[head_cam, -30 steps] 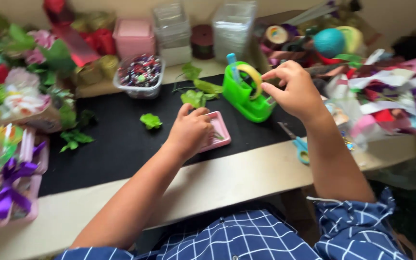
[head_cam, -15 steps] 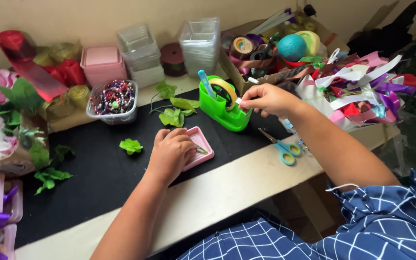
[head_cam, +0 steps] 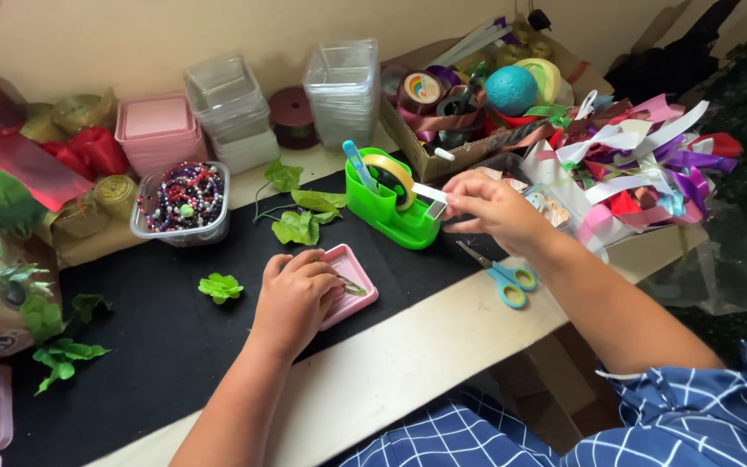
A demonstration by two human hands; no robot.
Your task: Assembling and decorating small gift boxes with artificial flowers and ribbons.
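Black felt covers most of the pale desk (head_cam: pixel 408 363), which stands against a beige wall and is crowded along its back edge: stacks of clear plastic boxes (head_cam: pixel 343 91), a stack of pink boxes (head_cam: pixel 159 131), a clear tub of coloured beads (head_cam: pixel 181 201), a cardboard box of ribbon rolls (head_cam: pixel 469 95) and, to the right, a heap of ribbon scraps (head_cam: pixel 641 164). Loose green leaves (head_cam: pixel 300 216) lie on the felt, with one small leaf (head_cam: pixel 220 287) apart from them, and blue-handled scissors (head_cam: pixel 501 275) rest near the front edge of the felt. The bright green tape dispenser (head_cam: pixel 391 212) sits upright toward the back of the felt, just in front of the cardboard box, holding a yellowish roll with a blue tool standing in it. The right hand (head_cam: pixel 494 207) pinches the free end of the tape between thumb and fingers at the dispenser's cutter. The left hand (head_cam: pixel 296 298) lies flat, fingers loosely curled, pressing on a small pink lid (head_cam: pixel 352 290) that holds a thin green stem, in front of the dispenser and near the desk's edge.
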